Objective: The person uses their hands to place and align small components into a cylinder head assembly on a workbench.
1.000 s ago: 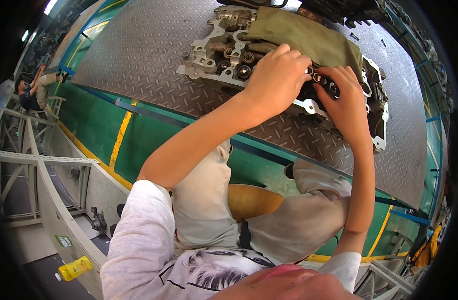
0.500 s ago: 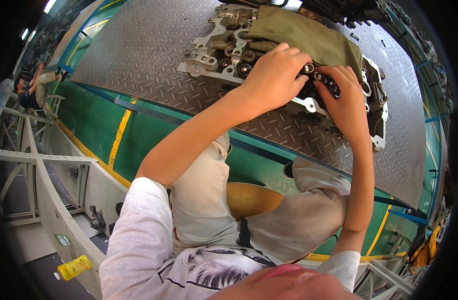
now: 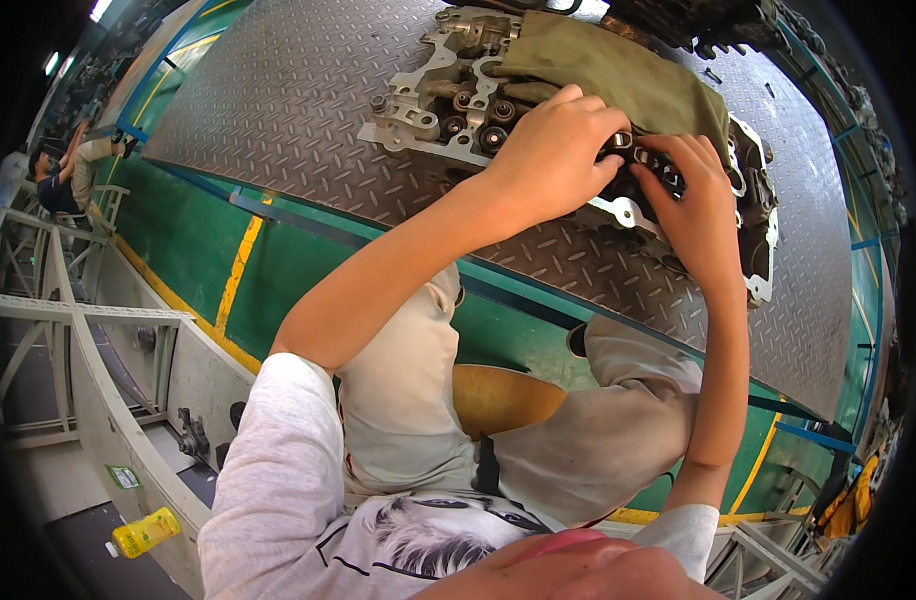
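An engine cylinder head (image 3: 408, 120) lies on a metal plate table, with valve springs and bores showing at its left end. My left hand (image 3: 558, 155) reaches over its middle, thumb and fingers closed around a small shiny metal part (image 3: 619, 141) that looks like a rocker arm. Close beside it, my right hand (image 3: 693, 195) has its thumb and fingertips pinched at a second small shiny part (image 3: 642, 155). The two hands are slightly apart. My fingers hide most of both parts and the pocket beneath them. An olive cloth (image 3: 618, 70) covers the far side of the head.
Diamond-patterned plate (image 3: 278, 130) tops the table. Dark machinery (image 3: 723, 25) stands at the far edge, near small loose bolts (image 3: 713, 75). A grey frame (image 3: 128, 400) and a yellow pouch (image 3: 146, 532) are at lower left. Another person (image 3: 63, 180) sits far left.
My hands stay at the same spot on the cylinder head, with only slight finger movement. The whole view has shifted a little.
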`<state>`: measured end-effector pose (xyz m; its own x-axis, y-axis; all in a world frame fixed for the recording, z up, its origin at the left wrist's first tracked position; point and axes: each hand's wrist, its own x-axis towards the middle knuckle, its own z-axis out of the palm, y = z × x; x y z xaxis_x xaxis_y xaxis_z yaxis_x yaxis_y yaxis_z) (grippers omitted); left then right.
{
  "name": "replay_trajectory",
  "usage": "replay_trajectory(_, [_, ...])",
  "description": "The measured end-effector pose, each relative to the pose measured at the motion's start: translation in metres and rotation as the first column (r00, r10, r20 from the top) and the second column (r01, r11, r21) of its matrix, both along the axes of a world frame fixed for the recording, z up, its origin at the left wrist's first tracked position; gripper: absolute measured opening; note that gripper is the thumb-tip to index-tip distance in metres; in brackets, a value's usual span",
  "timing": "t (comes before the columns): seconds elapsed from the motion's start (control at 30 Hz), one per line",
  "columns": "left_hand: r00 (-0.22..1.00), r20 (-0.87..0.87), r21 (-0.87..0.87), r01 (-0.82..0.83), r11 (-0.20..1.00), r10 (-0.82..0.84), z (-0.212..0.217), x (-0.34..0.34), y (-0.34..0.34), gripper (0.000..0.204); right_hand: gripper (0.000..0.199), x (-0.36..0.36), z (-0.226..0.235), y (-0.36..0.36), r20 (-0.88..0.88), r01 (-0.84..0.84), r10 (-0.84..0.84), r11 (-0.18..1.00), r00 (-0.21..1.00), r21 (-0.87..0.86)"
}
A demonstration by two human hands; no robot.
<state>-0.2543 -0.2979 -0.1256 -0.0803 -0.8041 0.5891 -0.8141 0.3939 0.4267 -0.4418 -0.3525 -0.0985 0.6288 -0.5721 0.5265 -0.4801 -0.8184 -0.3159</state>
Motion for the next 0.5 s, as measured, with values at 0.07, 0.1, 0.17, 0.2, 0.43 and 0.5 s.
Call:
replay_trajectory(0.07, [1.000,0.004,0.023,0.003,1.000,-0.003,0.0003,-0.0013,0.0000,0.028,0.022,-0.0013,-0.0010,-0.0008,-0.013,-0.013,0.013,1.000,1.000,0.012])
replay_trajectory(0.1, [1.000,0.006,0.044,0.005,0.999,-0.005,0.0010,-0.0013,0.0009,0.028,0.022,-0.0011,-0.0008,-0.0008,-0.013,-0.015,0.015,1.000,1.000,0.011])
replay_trajectory(0.17, [1.000,0.006,0.049,0.002,0.999,-0.003,0.0019,-0.0009,0.0013,0.027,0.022,-0.0007,-0.0009,-0.0010,-0.012,-0.041,0.041,0.999,0.999,-0.012])
replay_trajectory(0.2, [1.000,0.008,0.056,0.002,0.998,-0.002,0.0020,-0.0013,0.0010,0.027,0.022,-0.0010,-0.0010,-0.0012,-0.011,-0.042,0.042,0.999,0.999,-0.011])
replay_trajectory(0.43, [1.000,0.003,0.055,-0.003,0.998,0.003,0.0005,-0.0008,0.0006,0.026,0.022,-0.0003,-0.0009,-0.0012,-0.034,-0.060,0.059,0.998,0.998,-0.019])
replay_trajectory(0.5, [1.000,0.002,0.034,-0.008,0.999,0.008,-0.0002,-0.0006,0.0007,0.025,0.022,-0.0002,-0.0008,-0.0013,-0.037,-0.069,0.069,0.997,0.997,-0.016])
